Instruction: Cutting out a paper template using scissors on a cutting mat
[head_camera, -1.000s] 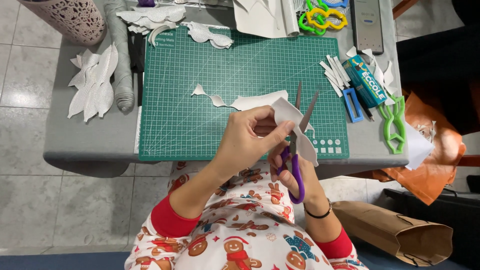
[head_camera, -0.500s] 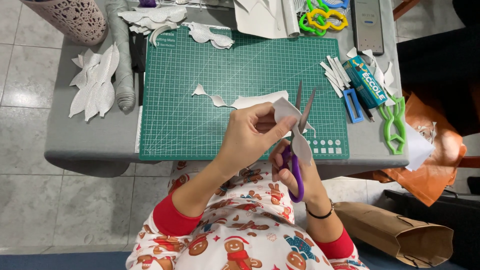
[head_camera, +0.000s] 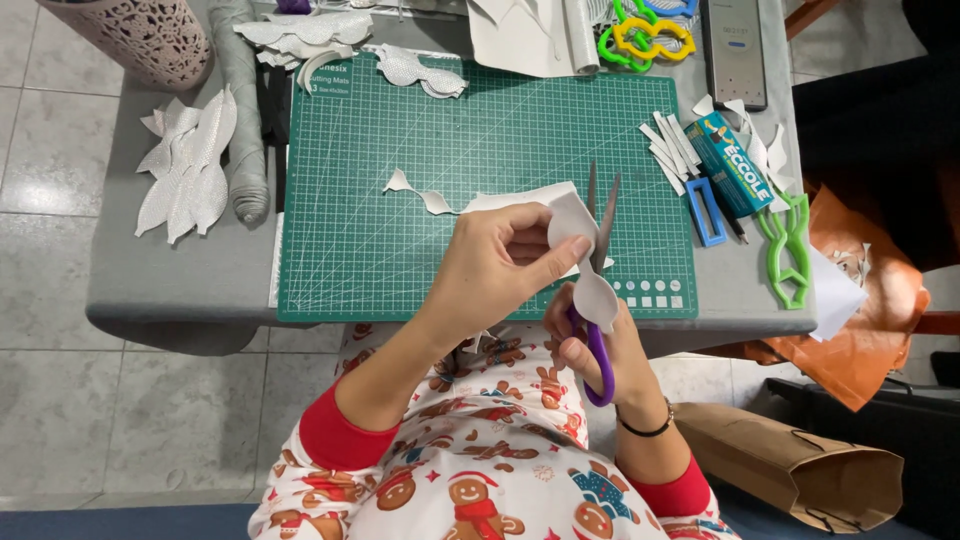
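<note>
My left hand (head_camera: 495, 268) pinches a white cut-out shape (head_camera: 583, 255) above the near edge of the green cutting mat (head_camera: 400, 200). My right hand (head_camera: 600, 345) grips purple-handled scissors (head_camera: 598, 300), whose blades point away from me and stand nearly closed around the white shape. A long white offcut (head_camera: 470, 200) lies on the mat just beyond my left hand.
Silver leaf shapes (head_camera: 190, 165) lie left of the mat beside a grey fabric roll (head_camera: 240, 100). A glue box (head_camera: 735, 160), white strips, a blue frame (head_camera: 705, 210) and green templates (head_camera: 790, 240) sit at right. A phone (head_camera: 735, 45) lies far right; a brown paper bag (head_camera: 800, 470) stands below.
The scissor blades have closed further along the white shape. My left hand has turned the shape slightly and shifted it a little up and left.
</note>
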